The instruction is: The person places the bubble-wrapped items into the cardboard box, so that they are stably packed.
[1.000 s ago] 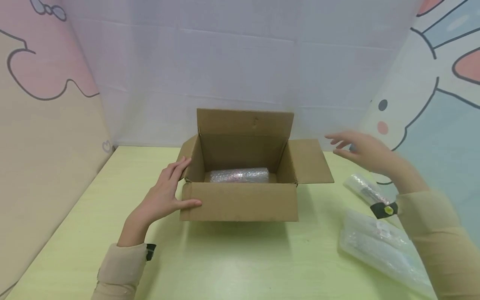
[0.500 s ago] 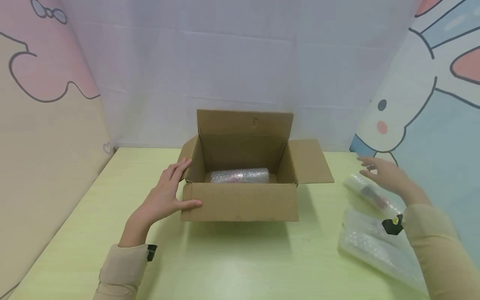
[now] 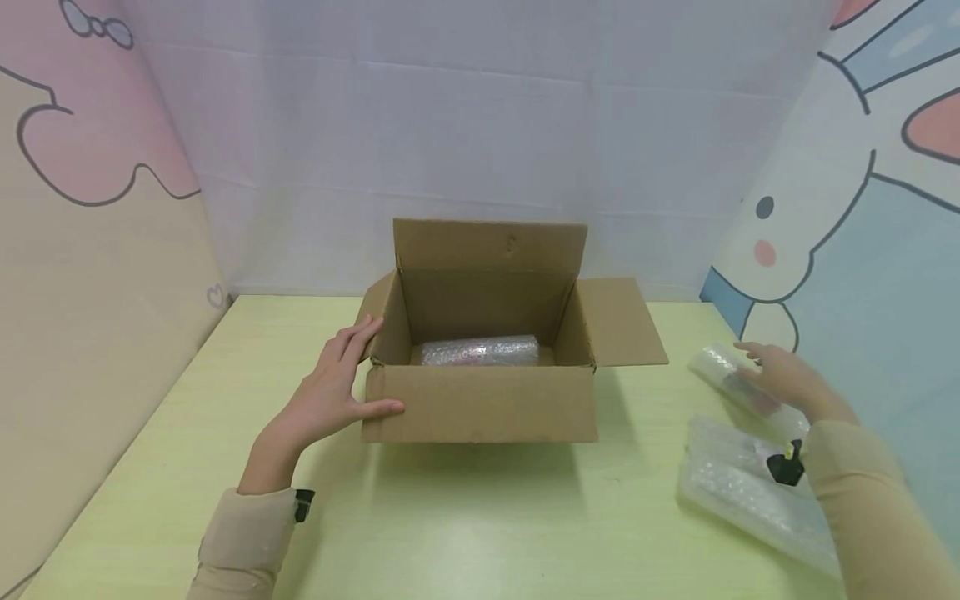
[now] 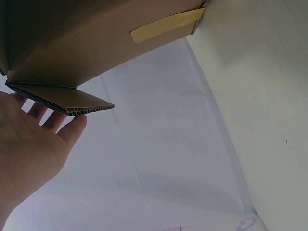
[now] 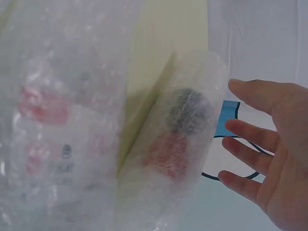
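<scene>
An open cardboard box sits mid-table with a bubble-wrapped bundle lying inside. My left hand rests on its left front corner, fingers over the left flap and thumb extended against the front flap. My right hand hovers at a second bubble-wrapped roll on the table's right side. In the right wrist view, those fingers are spread beside the roll, which shows dark and red contents through the wrap. No grip on it is visible.
A larger, flatter bubble-wrapped package with a printed label lies nearer on the right, partly under the right sleeve. The box's right flap sticks out sideways. A white curtain stands behind the table.
My right hand has moved from beside the box's right flap, rightward and down to the bubble-wrapped roll. The left hand and the box have stayed in place.
</scene>
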`<action>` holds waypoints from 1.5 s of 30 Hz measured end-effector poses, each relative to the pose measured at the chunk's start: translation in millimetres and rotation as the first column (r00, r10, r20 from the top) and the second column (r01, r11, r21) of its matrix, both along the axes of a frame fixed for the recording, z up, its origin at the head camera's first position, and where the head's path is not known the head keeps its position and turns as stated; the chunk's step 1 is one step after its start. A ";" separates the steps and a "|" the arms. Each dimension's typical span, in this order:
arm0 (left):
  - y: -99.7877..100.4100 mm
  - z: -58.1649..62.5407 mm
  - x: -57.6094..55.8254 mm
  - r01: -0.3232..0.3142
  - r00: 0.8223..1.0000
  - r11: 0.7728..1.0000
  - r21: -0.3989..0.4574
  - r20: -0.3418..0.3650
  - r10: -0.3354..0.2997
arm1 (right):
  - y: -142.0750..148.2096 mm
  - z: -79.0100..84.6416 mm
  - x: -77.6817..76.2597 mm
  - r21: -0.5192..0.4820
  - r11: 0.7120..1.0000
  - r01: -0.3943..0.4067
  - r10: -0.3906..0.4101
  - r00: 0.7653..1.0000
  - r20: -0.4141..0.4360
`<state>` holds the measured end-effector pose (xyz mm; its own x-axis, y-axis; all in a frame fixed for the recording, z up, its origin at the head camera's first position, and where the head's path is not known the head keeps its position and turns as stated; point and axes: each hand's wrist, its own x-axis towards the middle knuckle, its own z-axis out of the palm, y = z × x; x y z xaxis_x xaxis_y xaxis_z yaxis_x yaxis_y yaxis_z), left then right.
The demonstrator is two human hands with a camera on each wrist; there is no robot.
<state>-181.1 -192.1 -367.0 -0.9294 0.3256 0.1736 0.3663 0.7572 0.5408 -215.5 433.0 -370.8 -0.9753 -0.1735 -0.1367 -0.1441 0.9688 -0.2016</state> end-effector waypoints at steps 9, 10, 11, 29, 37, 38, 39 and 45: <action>0.9 -0.7 0.3 0.001 1.000 1.000 0.014 0.007 -0.001 | 24.8 -28.5 12.8 -0.043 0.996 0.083 -0.078 0.991 0.111; 0.8 -1.0 0.3 0.000 1.000 1.000 0.014 0.008 0.000 | 26.1 -30.2 13.5 -0.048 0.996 0.079 -0.073 0.992 0.105; 0.7 -1.2 0.2 -0.001 1.000 1.000 0.014 0.009 0.001 | 27.0 -31.5 13.7 -0.052 0.996 0.073 -0.067 0.993 0.100; 0.6 -1.0 0.7 -0.005 1.000 1.000 0.005 0.011 0.005 | 38.3 -8.2 -1.0 -0.066 0.992 0.105 -0.102 0.994 0.050; 1.0 -1.4 0.1 -0.001 1.000 1.000 0.008 0.009 0.001 | 20.8 29.3 -12.9 -0.014 0.997 0.077 -0.077 0.997 0.014; 0.9 -1.5 -0.1 0.000 1.000 1.000 0.007 0.006 0.000 | 17.6 34.6 -14.4 -0.012 0.997 0.071 -0.071 0.998 -0.001; 0.9 -1.6 -0.2 0.000 1.000 1.000 0.004 0.004 0.000 | 13.9 39.9 -15.8 -0.009 0.998 0.064 -0.064 0.998 -0.017; 0.1 -2.6 -0.5 0.001 1.000 1.000 0.005 -0.001 -0.001 | -14.8 74.0 -18.6 0.013 0.999 0.032 -0.031 0.995 -0.100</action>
<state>-181.6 -192.0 -369.6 -0.9290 0.3255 0.1760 0.3674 0.7541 0.5444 -234.1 418.2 -296.8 -0.9891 -0.1412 -0.0409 -0.1321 0.9759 -0.1739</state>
